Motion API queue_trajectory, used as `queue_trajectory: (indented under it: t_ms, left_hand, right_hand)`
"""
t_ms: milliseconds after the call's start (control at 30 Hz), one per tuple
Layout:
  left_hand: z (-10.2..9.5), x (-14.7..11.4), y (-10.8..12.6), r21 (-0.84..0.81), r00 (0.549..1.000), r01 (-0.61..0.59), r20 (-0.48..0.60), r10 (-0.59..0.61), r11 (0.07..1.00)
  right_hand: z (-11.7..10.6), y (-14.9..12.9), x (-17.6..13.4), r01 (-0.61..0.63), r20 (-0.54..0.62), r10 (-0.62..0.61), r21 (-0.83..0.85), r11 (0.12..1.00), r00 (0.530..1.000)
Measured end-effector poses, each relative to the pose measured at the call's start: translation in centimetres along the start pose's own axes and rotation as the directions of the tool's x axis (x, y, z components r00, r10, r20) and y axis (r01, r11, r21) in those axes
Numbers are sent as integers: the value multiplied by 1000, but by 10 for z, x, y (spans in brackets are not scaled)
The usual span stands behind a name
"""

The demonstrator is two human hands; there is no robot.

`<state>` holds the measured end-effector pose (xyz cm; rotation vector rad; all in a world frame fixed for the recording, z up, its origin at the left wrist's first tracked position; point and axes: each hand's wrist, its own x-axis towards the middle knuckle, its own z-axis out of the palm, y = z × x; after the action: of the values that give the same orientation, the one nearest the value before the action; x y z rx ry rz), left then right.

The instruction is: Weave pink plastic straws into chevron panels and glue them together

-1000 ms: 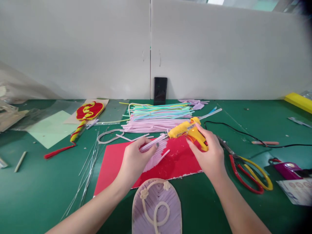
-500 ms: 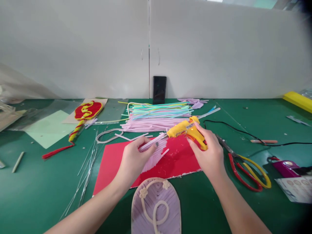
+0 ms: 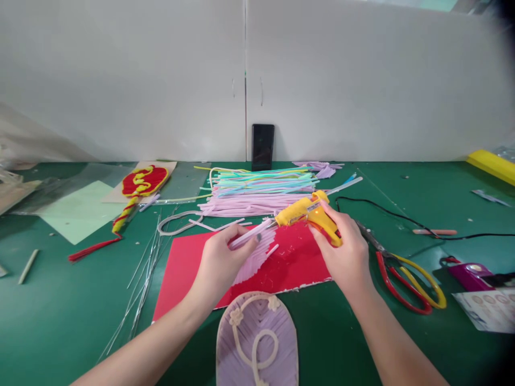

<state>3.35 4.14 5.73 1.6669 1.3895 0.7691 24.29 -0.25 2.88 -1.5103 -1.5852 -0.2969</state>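
Note:
Between the thumb and fingers of my left hand (image 3: 227,254) is a lilac pipe cleaner (image 3: 250,234), held above a red board (image 3: 185,268). My right hand (image 3: 344,246) grips a yellow hot glue gun (image 3: 300,210), its nozzle pointing left at the pipe cleaner's far end. Whether the nozzle touches it I cannot tell. Under my left hand, a lilac piece made of pipe cleaner rows (image 3: 257,260) lies on the board, partly hidden. Nearest me is a rounded lilac panel (image 3: 257,338) with a cream border, curl and small flowers.
Pink, blue and green pipe cleaners (image 3: 261,187) lie behind the board, before a leaning black phone (image 3: 263,147). Scissors (image 3: 406,279) and a black cord (image 3: 386,210) are at right. Thin wires (image 3: 147,273) and a red-yellow fan (image 3: 145,181) lie left.

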Motion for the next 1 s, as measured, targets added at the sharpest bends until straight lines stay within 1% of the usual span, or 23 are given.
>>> queue_trajectory:
  t_ms: [833,1000]
  left_hand:
    - [2,0,-1,-8,1000,18,-2,-18,1000]
    - [2,1,-3,-15,1000,12,4,-12,1000]
  right_hand:
    - [-1,2,-1,11,-12,-12,-22,1000,1000]
    - [0,3,-2,4,-18,-5,-50,999,1000]
